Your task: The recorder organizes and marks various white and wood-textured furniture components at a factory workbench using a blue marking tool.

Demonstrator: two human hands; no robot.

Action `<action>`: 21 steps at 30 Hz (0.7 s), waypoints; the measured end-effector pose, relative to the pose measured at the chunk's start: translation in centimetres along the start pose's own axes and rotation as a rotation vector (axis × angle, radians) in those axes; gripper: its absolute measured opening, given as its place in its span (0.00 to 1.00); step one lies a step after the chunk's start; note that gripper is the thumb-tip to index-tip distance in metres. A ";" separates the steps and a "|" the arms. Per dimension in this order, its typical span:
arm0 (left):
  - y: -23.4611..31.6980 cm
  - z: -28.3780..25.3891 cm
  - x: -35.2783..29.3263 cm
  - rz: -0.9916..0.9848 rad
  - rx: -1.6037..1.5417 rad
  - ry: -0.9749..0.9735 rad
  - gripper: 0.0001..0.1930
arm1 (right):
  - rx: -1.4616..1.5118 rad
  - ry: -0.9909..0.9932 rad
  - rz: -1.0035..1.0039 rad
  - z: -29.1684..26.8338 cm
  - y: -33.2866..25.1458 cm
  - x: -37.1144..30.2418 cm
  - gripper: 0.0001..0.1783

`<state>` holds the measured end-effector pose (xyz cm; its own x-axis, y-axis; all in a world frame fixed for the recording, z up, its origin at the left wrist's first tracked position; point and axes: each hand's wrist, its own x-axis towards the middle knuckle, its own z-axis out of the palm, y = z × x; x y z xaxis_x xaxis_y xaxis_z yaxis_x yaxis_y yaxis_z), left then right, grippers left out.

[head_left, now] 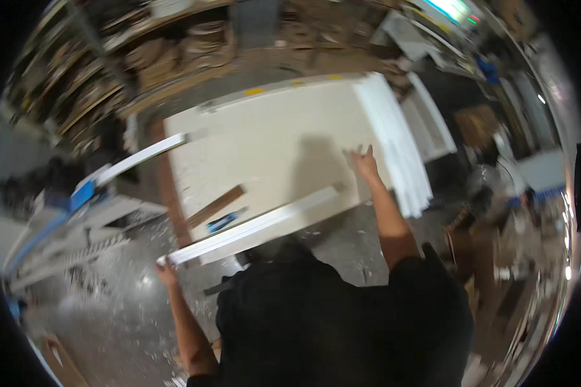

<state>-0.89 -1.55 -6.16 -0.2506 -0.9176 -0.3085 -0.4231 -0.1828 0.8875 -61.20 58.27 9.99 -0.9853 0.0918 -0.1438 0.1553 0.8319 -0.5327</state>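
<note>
A long white strip [258,228] with a grooved profile lies aslant over the near edge of a cream-topped worktable [252,148]. My left hand [167,271] grips its left end, past the table's corner. Over the right half of the table, my right hand [366,164] is off the strip, its fingers apart and nothing seen in them. Closest to that hand is a row of white strips [397,145] laid side by side along the table's right end. A small blue-and-black tool [223,221], too blurred to name, rests beside a short brown strip [215,206] at the near left.
Another white piece [142,158] juts over the table's left edge, leading to a blue-ended stand [82,193]. Shelves with stacked brown material [152,61] line the far left. Beyond the white strips stands a grey-white tray-like piece [432,119]. Scraps dot the grey floor [135,303].
</note>
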 end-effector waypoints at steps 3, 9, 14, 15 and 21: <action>3.1 3.5 -1.4 0.212 0.019 0.110 0.32 | 0.008 0.140 0.217 -9.7 6.3 5.9 0.67; 0.1 -2.9 -3.5 0.009 0.653 0.031 0.38 | -0.196 0.123 -0.607 1.7 4.3 -0.2 0.45; 10.4 1.7 -8.1 0.597 0.774 0.008 0.42 | -0.308 -0.364 -0.786 17.0 0.2 -18.7 0.65; 11.8 1.9 -9.0 0.705 0.800 -0.073 0.42 | -0.240 -0.390 -1.019 19.0 -1.2 -21.2 0.66; 11.2 1.7 -10.5 0.774 0.959 -0.276 0.39 | -0.320 -0.446 -1.072 21.3 -7.6 -26.1 0.54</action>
<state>-4.48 6.65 6.40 -0.8384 -0.5448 0.0160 -0.5160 0.8028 0.2987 -35.15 37.96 0.04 -0.4813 -0.8743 -0.0638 -0.8145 0.4729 -0.3362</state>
